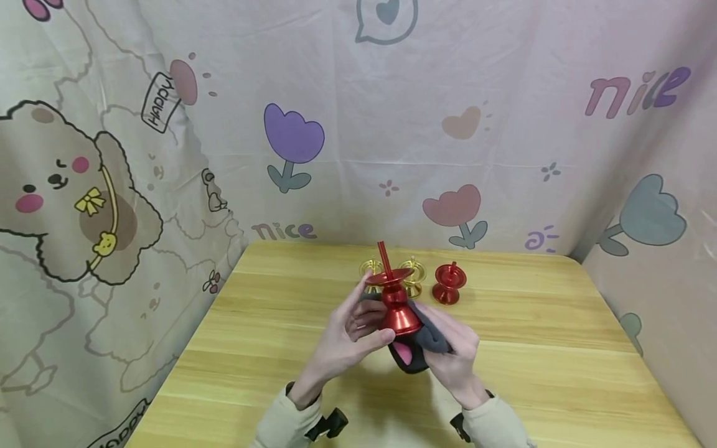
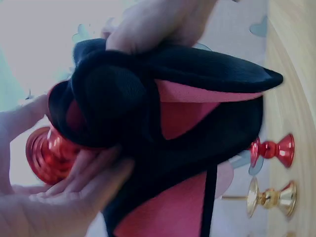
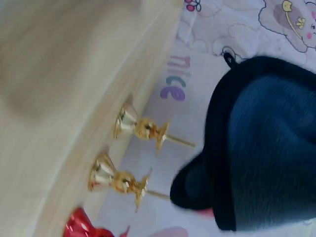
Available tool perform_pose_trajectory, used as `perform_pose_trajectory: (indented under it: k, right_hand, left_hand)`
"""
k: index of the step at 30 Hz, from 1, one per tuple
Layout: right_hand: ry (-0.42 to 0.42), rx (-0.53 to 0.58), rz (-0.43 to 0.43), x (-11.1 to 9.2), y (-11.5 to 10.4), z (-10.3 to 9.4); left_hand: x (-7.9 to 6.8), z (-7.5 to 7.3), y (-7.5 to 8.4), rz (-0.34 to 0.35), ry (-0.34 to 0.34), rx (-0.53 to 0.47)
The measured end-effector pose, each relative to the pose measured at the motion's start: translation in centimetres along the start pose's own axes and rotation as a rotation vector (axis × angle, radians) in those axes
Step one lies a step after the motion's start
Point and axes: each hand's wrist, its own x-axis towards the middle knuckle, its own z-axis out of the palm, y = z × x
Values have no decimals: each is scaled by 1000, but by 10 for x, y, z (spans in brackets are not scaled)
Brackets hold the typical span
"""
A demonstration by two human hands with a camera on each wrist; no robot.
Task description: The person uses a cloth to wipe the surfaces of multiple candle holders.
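In the head view, my left hand point(image 1: 336, 345) holds a shiny red candlestick point(image 1: 401, 320) above the table, tilted, with its thin red spike pointing up. The fingers and thumb are around its base and dish. My right hand point(image 1: 458, 354) grips a dark grey cloth point(image 1: 430, 333) with black edging and pink parts, pressed up against the candlestick's lower side. The left wrist view shows the cloth point(image 2: 207, 143) bunched and folded, covering much of the candlestick point(image 2: 49, 155). In the right wrist view the cloth point(image 3: 269, 143) fills the right side, and the right hand is hidden.
Two gold candlesticks point(image 3: 126, 182) and another red candlestick point(image 1: 447, 294) stand near the back of the wooden table point(image 1: 252, 323). Behind the table hangs a printed curtain point(image 1: 364, 137), which also covers the sides.
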Motion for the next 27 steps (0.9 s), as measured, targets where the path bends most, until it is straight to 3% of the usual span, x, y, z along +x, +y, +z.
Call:
perform_pose_trajectory:
  k: [5,8,12,14,22,27]
  right_hand:
    - [-63,-107,-83,2,-1,2]
    - [-107,10,-27,0,2,-1]
    - [-141,239,124,-5,6,-7]
    - [-145,284,170,-7,7,-9]
    - [-193,220,193,-10,10,-15]
    - [-234,189,263,-14,12,-24]
  left_hand:
    - [0,5,2,8,60,99]
    - [0,1,0,0,47,59]
    - [-1,-7,-3,-2,-32,-41]
    - [-1,-9,-4,-4,-67,-66]
    - [-1,-6,0,-122,-28,-24]
    - [0,-8,-3,-130,28,34]
